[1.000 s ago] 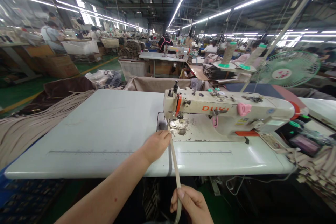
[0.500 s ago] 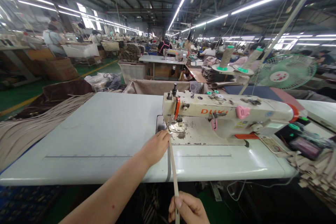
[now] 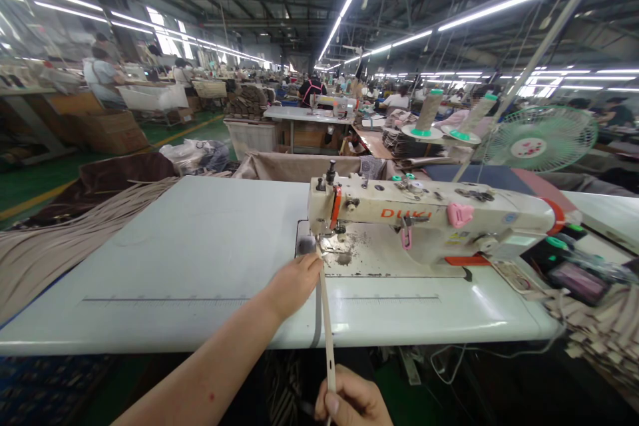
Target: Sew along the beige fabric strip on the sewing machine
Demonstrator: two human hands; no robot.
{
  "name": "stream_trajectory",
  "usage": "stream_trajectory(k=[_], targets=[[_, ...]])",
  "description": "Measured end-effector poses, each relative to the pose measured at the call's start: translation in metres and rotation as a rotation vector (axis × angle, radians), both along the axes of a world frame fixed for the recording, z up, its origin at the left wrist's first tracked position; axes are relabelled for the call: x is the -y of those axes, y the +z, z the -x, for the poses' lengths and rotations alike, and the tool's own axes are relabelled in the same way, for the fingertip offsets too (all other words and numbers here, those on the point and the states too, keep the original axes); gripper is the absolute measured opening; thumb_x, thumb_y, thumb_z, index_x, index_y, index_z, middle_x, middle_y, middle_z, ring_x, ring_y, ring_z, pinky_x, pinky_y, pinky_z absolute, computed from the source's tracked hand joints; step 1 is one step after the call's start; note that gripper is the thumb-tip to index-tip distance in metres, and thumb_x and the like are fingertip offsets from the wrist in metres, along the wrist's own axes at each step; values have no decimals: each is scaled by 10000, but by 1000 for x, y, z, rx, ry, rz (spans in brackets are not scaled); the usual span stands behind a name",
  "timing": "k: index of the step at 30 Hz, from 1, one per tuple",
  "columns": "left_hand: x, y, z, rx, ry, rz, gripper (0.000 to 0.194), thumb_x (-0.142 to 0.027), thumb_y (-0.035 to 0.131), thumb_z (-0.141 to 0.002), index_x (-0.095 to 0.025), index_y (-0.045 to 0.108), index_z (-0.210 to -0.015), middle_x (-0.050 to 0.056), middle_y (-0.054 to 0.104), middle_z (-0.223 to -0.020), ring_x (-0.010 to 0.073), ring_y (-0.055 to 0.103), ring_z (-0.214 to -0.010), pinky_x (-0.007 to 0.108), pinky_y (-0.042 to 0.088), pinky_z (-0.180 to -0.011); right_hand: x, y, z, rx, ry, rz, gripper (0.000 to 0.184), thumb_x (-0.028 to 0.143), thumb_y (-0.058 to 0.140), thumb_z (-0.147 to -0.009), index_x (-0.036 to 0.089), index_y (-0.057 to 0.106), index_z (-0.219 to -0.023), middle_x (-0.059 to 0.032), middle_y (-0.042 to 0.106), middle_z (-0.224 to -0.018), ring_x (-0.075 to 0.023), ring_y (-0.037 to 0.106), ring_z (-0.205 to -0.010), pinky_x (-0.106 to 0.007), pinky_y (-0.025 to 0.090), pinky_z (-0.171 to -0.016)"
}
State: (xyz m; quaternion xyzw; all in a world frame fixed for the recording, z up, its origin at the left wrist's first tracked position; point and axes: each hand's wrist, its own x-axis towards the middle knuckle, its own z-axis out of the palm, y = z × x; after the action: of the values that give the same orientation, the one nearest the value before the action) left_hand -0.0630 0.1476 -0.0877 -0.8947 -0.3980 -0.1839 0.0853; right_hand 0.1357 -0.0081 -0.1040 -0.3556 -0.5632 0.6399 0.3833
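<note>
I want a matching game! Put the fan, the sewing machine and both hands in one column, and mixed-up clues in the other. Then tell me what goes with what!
Things:
1. Fan
2. Left hand
3. Machine
4. Right hand

Clues:
A. Past the front edge of the table, holding the strip
B. Has orange letters on its side
C. Green, with a pale middle
D. Over the table, close to the machine's left end

Right pairs: 1-C, 2-D, 3-B, 4-A
</note>
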Motion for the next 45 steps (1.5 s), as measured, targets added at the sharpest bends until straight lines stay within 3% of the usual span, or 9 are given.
stream_trajectory(k=[3, 5, 10, 12, 17, 27, 45], targets=[[1, 3, 0, -56, -2, -19, 136, -100, 523, -996, -144, 646, -1036, 92, 671, -1122, 246, 644, -1118, 371, 555, -1026, -4, 0, 0, 85, -78, -118, 330, 520, 717, -917, 223, 821, -819, -59, 656, -841, -214, 619, -819, -323, 466, -778], [1, 4, -1, -81, -3, -32, 127, -107, 535, -994, -148, 654, -1017, 88, 669, -1110, 248, 640, -1112, 379, 549, -1036, -5, -4, 2, 132, -151, -113, 324, 532, 719, -911, 231, 828, -860, -72, 687, -887, -230, 633, -854, -335, 476, -805], [0, 2, 0, -90, -31, -57, 157, -122, 500, -1012, -148, 655, -1015, 97, 664, -1118, 255, 630, -1127, 401, 549, -1042, -3, -8, 13, -2, -311, 144, 502, 662, 777, -801, 205, 801, -1008, -85, 769, -831, -226, 654, -766, -333, 507, -740], [0, 2, 1, -80, -36, -65, 166, -127, 491, -1016, -153, 654, -1004, 98, 664, -1133, 248, 631, -1126, 399, 547, -1046, 0, 0, 17, -49, -303, 218, 479, 636, 779, -820, 187, 782, -986, -69, 760, -755, -202, 652, -703, -314, 506, -705], [1, 2, 2, -62, -29, -46, 171, -142, 481, -1028, -157, 651, -1020, 100, 664, -1151, 242, 627, -1155, 396, 547, -1050, 6, 22, 16, -1, -247, 217, 468, 615, 728, -880, 158, 773, -794, -55, 719, -635, -176, 641, -613, -281, 491, -644], [0, 2, 2, -121, -11, 11, 183, -143, 464, -1035, -151, 644, -1068, 100, 653, -1157, 262, 614, -1173, 401, 554, -1037, 6, -3, 9, 23, -218, 193, 516, 658, 692, -881, 161, 776, -771, -60, 702, -623, -186, 623, -604, -293, 491, -619], [1, 1, 2, -48, -21, 19, 200, -116, 451, -1024, -167, 641, -1058, 102, 667, -1149, 249, 638, -1158, 406, 559, -1051, 3, -5, 9, 4, -205, 175, 521, 655, 677, -889, 166, 780, -742, -52, 683, -605, -178, 597, -590, -286, 472, -614]])
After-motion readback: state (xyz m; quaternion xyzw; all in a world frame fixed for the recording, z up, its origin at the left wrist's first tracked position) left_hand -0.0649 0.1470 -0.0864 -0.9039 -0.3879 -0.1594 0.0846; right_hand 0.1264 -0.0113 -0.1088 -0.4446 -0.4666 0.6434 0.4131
